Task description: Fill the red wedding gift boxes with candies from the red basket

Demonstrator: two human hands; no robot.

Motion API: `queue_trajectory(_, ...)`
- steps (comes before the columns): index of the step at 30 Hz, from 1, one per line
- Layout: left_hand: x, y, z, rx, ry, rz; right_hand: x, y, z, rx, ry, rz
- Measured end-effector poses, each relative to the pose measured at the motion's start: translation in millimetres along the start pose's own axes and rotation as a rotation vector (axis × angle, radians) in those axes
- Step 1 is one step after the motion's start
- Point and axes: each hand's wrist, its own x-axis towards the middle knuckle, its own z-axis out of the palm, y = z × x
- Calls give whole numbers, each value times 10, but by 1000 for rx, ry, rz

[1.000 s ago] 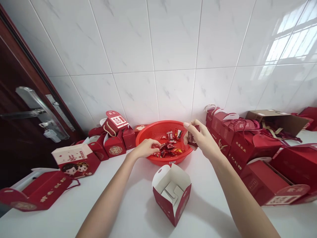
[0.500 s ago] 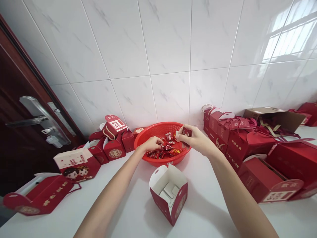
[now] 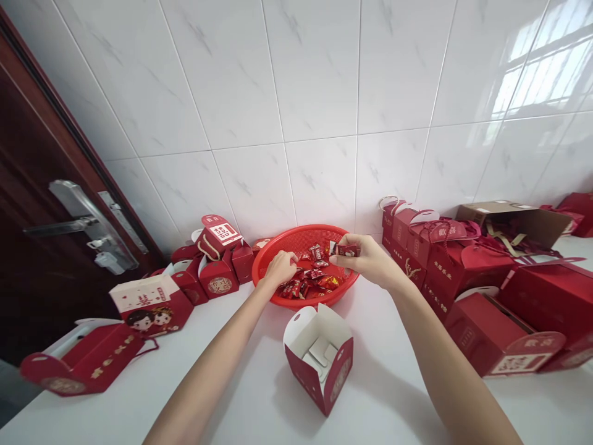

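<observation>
A red plastic basket (image 3: 303,233) stands near the wall with several red and gold wrapped candies (image 3: 319,273) in it. My left hand (image 3: 280,269) is over the basket's left side, its fingers curled together; whatever they may hold is hidden. At the basket's right side my right hand (image 3: 365,258) pinches a dark red wrapped candy (image 3: 347,250) between thumb and fingers. In front of the basket sits an open red box (image 3: 319,361), white inside, its top flaps raised and only its folded bottom showing within.
Red gift boxes (image 3: 173,303) line the table's left side. More red boxes (image 3: 463,272) are stacked at the right, beside an open brown carton (image 3: 532,219). A tiled wall (image 3: 319,179) rises behind, and a dark door (image 3: 32,266) is at the left.
My left hand has shifted slightly left and up in the basket. The candy in my right hand now shows more clearly. The view has moved slightly.
</observation>
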Motion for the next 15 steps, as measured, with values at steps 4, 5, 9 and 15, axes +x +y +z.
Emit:
queue_trajectory(4, 112, 80, -41, -17, -69, 65, 4, 9, -47, -22, 9, -26)
queue_trajectory(5, 153, 113, -58, -28, -101, 93, 5, 10, -52, -26, 13, -18)
queue_trajectory(9, 343, 269, -71, -81, -254, 192, 2, -7, -55, 1, 45, -21)
queue_trajectory(15, 539, 445, 182, -204, -174, 249, -27, -94, -99, 37, 41, -59)
